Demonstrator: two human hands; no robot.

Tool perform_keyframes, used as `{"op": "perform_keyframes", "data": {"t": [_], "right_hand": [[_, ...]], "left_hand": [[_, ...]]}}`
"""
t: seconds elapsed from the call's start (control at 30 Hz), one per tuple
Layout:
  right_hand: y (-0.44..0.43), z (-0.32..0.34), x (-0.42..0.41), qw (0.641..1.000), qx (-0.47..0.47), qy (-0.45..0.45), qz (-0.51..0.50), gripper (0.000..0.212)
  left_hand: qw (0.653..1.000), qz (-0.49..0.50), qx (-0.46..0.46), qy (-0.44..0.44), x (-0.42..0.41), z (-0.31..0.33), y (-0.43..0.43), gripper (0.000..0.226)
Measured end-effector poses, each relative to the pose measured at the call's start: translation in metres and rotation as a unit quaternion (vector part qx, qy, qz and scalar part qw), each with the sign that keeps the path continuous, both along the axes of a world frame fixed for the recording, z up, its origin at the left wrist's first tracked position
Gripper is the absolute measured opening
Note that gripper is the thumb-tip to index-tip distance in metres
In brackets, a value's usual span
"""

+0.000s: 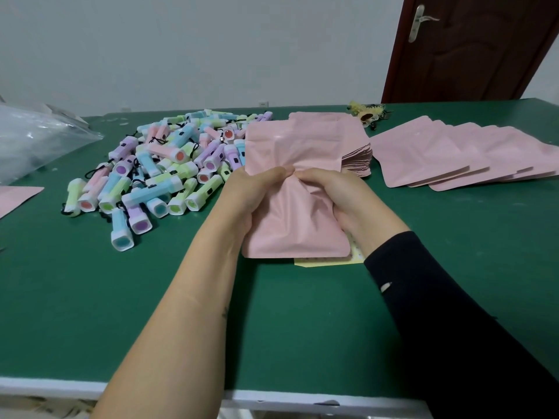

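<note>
Watching through the head view, I see one pink pouch (298, 189) held at centre frame, its lower end over a yellow sheet (326, 260) whose print is too small for me to read. Both hands work it: the left hand (254, 195) and the right hand (341, 198) each have their grip clamped on the pouch's crumpled middle, thumbs nearly meeting on the near face. Just behind it, one thick stack of pouches (354, 158) rests on the green worktop (151, 297). At right of frame a fanned row of pouches (453, 158) overlaps, at least five by my count. One more pink pouch corner (15, 198) pokes in at the left edge. Left of centre lies a heap of pastel torches (169, 164), too many and too tangled to count, the nearest ones close beside the left wrist. One clear plastic bag (36, 137) sits at upper left and one brown door (472, 49) at upper right. Open green surface runs from the pouch down to the white front edge at the bottom, either side of the forearms.
</note>
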State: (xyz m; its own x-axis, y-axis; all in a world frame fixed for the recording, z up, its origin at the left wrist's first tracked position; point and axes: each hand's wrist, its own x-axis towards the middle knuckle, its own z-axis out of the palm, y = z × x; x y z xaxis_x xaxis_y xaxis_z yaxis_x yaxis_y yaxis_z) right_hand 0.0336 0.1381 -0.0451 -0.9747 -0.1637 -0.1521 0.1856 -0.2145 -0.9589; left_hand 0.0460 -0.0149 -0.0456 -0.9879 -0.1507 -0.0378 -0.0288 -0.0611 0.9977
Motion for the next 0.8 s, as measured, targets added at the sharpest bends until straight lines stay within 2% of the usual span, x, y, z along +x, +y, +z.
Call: {"op": "perform_keyframes", "data": {"t": [0.33,0.43,0.5,0.57,0.6,0.67,0.73,0.8], "right_hand": [[0.001,0.007,0.007,0.996,0.070,0.020,-0.042,0.031],[0.000,0.009,0.009,0.994,0.081,0.026,-0.063,0.036],[-0.002,0.011,0.010,0.991,0.097,0.029,-0.082,0.039],[-0.003,0.013,0.011,0.985,0.092,0.051,-0.134,0.035],[-0.002,0.015,0.010,0.979,0.084,0.065,-0.176,0.030],[0.004,0.020,0.008,0.960,0.061,0.097,-0.255,0.019],[0.007,0.024,0.009,0.948,0.035,0.127,-0.290,0.011],[0.004,0.025,0.013,0.952,0.022,0.160,-0.261,0.002]], "left_hand": [[0.999,0.010,-0.029,0.006,-0.002,-0.002,0.001,0.044],[0.999,0.015,-0.027,0.009,0.000,0.000,0.002,0.038],[0.999,0.029,-0.013,0.019,0.002,0.001,0.005,0.032],[0.996,0.069,-0.025,0.043,0.005,0.003,0.012,0.039],[0.989,0.106,-0.065,0.078,0.006,0.004,0.015,0.044],[0.943,0.167,-0.199,0.206,0.011,0.010,0.021,0.048],[0.898,0.112,-0.301,0.302,0.016,0.013,0.032,0.046],[0.884,0.025,-0.359,0.298,0.020,0.010,0.043,0.053]]}}
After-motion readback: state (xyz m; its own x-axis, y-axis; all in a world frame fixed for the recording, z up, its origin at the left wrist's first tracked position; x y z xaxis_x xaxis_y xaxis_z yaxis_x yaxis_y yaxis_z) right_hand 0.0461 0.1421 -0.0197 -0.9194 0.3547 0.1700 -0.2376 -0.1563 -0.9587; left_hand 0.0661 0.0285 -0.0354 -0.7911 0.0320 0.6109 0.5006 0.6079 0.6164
